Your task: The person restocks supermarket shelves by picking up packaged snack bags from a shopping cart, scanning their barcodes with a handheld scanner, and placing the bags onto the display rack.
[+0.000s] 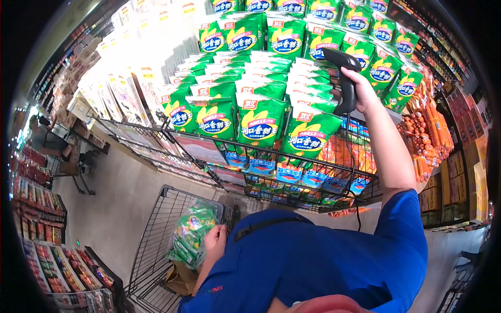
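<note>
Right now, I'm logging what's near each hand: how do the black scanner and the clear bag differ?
The scanner is black and opaque; the bag is see-through, showing green packets.
The scanner is raised in the right hand; the bag sits lower, at the cart, by the left hand.
Both are close to a hand.

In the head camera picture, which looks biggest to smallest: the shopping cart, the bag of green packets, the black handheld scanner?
1. Shopping cart, partly hidden yet clearly largest
2. Bag of green packets, inside the cart
3. Black handheld scanner, much narrower
</note>
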### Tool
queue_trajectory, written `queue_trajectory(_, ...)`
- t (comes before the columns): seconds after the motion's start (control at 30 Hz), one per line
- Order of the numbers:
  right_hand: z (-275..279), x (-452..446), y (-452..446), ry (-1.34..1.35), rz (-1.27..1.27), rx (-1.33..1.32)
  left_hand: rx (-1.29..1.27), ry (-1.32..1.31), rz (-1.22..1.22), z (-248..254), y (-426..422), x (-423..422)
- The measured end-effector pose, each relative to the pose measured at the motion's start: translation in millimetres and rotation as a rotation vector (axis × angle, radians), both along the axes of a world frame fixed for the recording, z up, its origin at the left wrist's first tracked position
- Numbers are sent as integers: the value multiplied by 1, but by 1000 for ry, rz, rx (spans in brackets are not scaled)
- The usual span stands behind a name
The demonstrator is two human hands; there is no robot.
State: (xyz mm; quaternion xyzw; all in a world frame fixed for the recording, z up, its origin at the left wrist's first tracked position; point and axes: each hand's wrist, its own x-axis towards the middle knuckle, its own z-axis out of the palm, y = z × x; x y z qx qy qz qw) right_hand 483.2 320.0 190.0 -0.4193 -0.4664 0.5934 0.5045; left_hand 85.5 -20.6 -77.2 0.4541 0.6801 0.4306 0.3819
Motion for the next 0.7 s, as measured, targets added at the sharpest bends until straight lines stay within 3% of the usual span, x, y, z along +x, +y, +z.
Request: queue_trajectory(0.7,-17,10,-3,128,-18,51,6,-142,19,-9,-14,-11)
